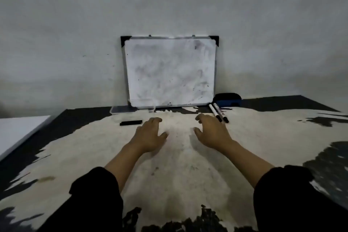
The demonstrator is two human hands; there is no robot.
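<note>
A small smudged whiteboard (pixel 169 71) with black corner caps leans against the grey wall at the back of the table. My left hand (pixel 149 134) hovers palm down over the worn tabletop, fingers loosely curled, holding nothing. My right hand (pixel 211 132) does the same a little to the right, also empty. Two white markers with black caps (pixel 218 112) lie side by side just beyond my right fingertips. A black bar-shaped object (pixel 130 122) lies left of my left hand. A blue and black eraser (pixel 228 100) sits at the whiteboard's lower right corner.
A clear plastic lid or case (pixel 122 109) lies at the whiteboard's lower left, and a small clear cup (pixel 151 108) stands beside it. The table (pixel 178 175) has a black surface worn to pale patches. A white panel (pixel 17 133) lies at the far left.
</note>
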